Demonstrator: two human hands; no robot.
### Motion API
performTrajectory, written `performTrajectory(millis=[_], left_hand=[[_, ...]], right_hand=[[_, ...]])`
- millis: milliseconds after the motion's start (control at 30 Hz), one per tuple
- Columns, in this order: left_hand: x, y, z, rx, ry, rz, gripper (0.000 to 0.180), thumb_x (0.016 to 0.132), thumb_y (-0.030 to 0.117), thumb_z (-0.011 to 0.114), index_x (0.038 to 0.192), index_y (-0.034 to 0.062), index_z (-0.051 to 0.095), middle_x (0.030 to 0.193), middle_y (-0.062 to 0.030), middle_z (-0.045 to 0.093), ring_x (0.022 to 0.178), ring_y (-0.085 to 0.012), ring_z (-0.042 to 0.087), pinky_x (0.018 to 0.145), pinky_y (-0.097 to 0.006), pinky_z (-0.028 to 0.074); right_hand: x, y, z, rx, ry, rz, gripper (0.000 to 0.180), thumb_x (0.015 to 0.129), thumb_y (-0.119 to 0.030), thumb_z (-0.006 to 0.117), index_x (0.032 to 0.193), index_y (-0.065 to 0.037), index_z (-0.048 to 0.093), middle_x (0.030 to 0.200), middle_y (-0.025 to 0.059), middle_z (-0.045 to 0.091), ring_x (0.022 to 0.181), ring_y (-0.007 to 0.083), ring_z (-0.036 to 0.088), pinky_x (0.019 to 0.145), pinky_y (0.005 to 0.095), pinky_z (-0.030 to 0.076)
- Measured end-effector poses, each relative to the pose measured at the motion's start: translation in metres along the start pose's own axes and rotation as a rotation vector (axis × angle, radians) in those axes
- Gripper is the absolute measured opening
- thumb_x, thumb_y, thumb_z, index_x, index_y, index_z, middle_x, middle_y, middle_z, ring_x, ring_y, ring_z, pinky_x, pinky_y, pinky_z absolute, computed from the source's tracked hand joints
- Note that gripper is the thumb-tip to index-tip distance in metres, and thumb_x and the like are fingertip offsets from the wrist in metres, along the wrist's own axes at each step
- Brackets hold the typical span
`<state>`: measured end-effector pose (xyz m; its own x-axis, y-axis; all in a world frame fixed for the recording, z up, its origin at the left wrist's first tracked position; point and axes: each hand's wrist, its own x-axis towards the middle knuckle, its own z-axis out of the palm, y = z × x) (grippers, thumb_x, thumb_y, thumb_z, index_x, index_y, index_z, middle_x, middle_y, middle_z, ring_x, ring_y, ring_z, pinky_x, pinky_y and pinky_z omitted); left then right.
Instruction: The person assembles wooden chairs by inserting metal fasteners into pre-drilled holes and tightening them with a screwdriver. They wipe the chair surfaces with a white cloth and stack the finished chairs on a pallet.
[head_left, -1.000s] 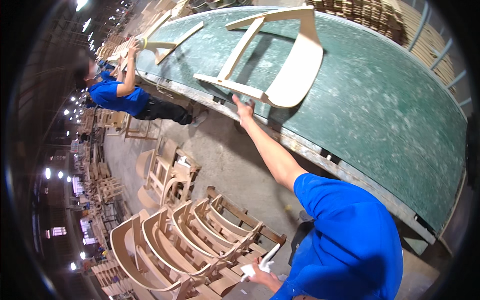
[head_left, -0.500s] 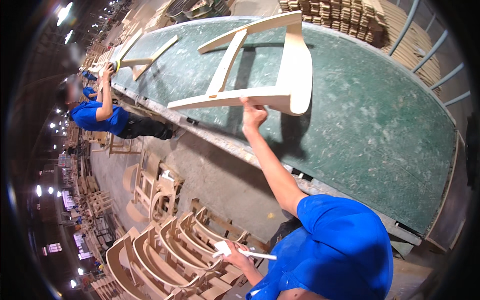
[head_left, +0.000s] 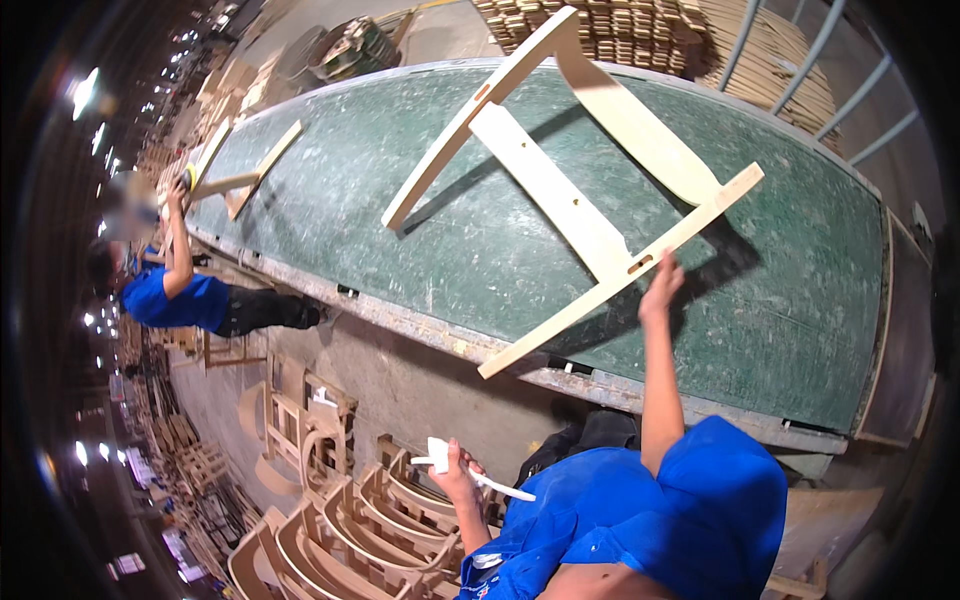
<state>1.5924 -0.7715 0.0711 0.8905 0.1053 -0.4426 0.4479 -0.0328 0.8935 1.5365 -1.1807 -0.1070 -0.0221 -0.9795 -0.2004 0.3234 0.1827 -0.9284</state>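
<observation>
- Long workbench (head_left: 420,240) with a dusty, scuffed green top and a worn pale front edge
- Pale wooden chair frame (head_left: 560,190) on it, near the middle
- Smaller wooden frame part (head_left: 240,175) lying at its far left end

No packages, labels, signs or screens can be made out anywhere in this workshop view from the head camera.

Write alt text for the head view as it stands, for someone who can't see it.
The person's right hand touches a pale wooden chair frame lying on a dusty green workbench, while the left hand holds a small white tool above stacked curved chair parts. At far left, a co-worker in a blue shirt works on another wooden piece.
</observation>
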Motion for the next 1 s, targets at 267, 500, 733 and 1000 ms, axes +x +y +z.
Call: performTrajectory(millis=[267,500,733,1000], left_hand=[[0.064,0.023,0.075,-0.133,-0.243,-0.050,0.014,0.090,0.019,0.058,0.096,0.0079,0.053,0.077,-0.0039,0.059,0.055,-0.0130,0.055,0.047,-0.027,0.046],[0.170,-0.023,0.174,-0.530,-0.689,-0.250,0.048,0.095,0.033,0.048,0.134,0.0098,0.032,0.141,-0.0176,0.034,0.127,-0.0297,0.039,0.102,-0.041,0.040],[0.152,-0.129,0.325,-0.955,-1.050,-0.754,0.049,0.096,0.034,0.038,0.137,0.0074,0.034,0.141,-0.0181,0.038,0.129,-0.0306,0.037,0.109,-0.044,0.029],[-0.024,-0.162,0.229,-1.393,-1.250,-1.141,0.022,0.094,0.030,0.046,0.095,0.0084,0.047,0.093,-0.0092,0.048,0.085,-0.0215,0.046,0.077,-0.036,0.031]], right_hand=[[-0.186,0.081,0.055,-0.057,-0.232,0.468,0.031,0.071,-0.023,0.075,0.082,-0.002,0.056,0.069,0.0058,0.060,0.059,0.0145,0.060,0.056,0.0300,0.048],[-0.169,0.022,-0.024,0.092,-0.005,0.441,0.034,0.065,-0.021,0.072,0.087,-0.004,0.052,0.067,0.0036,0.051,0.048,0.0152,0.053,0.042,0.0301,0.051],[-0.251,-0.097,-0.119,0.046,-0.024,0.528,0.023,0.073,-0.019,0.064,0.081,-0.004,0.048,0.058,0.0034,0.046,0.044,0.0135,0.049,0.043,0.0301,0.046],[-0.471,-0.166,-0.223,-0.206,0.234,0.378,0.042,0.064,-0.021,0.066,0.099,0.001,0.056,0.067,0.0054,0.050,0.054,0.0175,0.053,0.051,0.0293,0.045]])
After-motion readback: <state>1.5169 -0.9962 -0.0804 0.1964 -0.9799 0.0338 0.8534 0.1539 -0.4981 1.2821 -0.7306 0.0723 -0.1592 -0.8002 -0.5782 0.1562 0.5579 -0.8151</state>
